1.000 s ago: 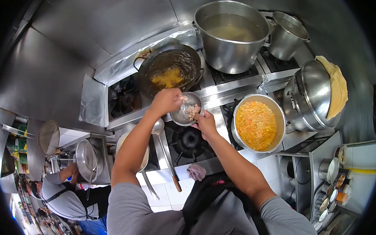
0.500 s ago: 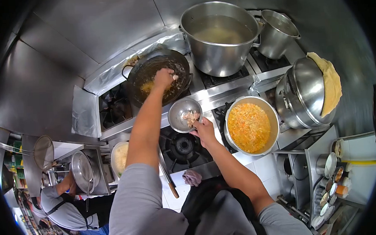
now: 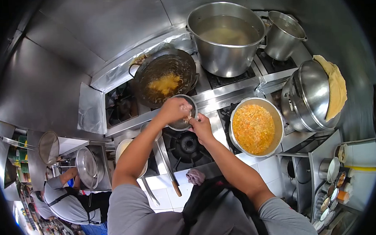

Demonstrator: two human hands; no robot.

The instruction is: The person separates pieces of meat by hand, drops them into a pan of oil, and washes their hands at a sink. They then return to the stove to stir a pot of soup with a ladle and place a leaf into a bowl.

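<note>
My right hand (image 3: 201,128) grips the rim of a small metal bowl (image 3: 181,127), tilted over the front of the stove. Down in that bowl, the bent fingers of my left hand (image 3: 174,110) pinch at pale pink pieces that look like raw meat; my hand hides most of them. Just behind the bowl sits a dark wok (image 3: 152,68) on a back burner. Dark oil fills its bottom, and a frothy yellow patch (image 3: 165,83) floats there.
A large stockpot (image 3: 229,59) and a smaller pot (image 3: 282,46) stand behind. To the right are a pot of orange shredded food (image 3: 255,129) and a lidded steel pot (image 3: 308,91). Utensil handles (image 3: 169,173) jut over the front edge. A co-worker (image 3: 72,202) is at left.
My left hand has come back from above the wok into the metal bowl. The bowl has shifted slightly left and down, and the yellow patch in the wok now shows fully.
</note>
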